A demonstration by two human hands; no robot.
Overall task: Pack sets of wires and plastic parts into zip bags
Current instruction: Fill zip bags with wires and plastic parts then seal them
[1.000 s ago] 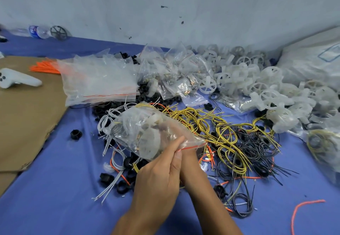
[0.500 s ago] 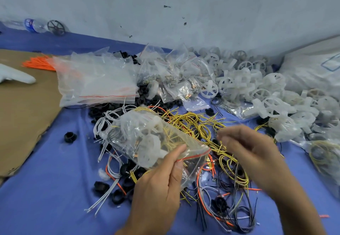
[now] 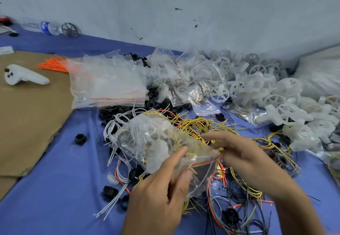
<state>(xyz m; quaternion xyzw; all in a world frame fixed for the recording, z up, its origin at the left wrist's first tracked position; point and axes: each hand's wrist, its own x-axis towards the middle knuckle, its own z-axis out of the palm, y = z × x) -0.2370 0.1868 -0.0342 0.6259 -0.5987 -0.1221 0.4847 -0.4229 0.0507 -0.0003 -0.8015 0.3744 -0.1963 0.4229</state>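
My left hand [image 3: 161, 194] grips a clear zip bag [image 3: 156, 142] by its red-lined mouth, thumb on top. The bag lies tilted above the blue cloth and holds white plastic parts and coiled wires. My right hand [image 3: 239, 157] is at the bag's open corner and pinches a yellow wire [image 3: 220, 149] that runs into the mouth. Loose yellow wires [image 3: 198, 126] lie in a heap just behind the bag. Orange, black and grey wires [image 3: 220, 203] lie tangled under both hands. White wires [image 3: 114, 124] spread out to the bag's left.
A stack of empty zip bags [image 3: 106, 85] lies at the back left, partly on a cardboard sheet [image 3: 27, 115] that carries a white controller [image 3: 24, 77] and orange ties [image 3: 53, 65]. White plastic wheels [image 3: 266, 91] are heaped at the right. Black rings [image 3: 80, 139] lie scattered. The wall is close behind.
My right hand left the bag, swung out over the wire heap on the right and came back to the bag's mouth with a yellow wire. The bag's mouth now gapes open.
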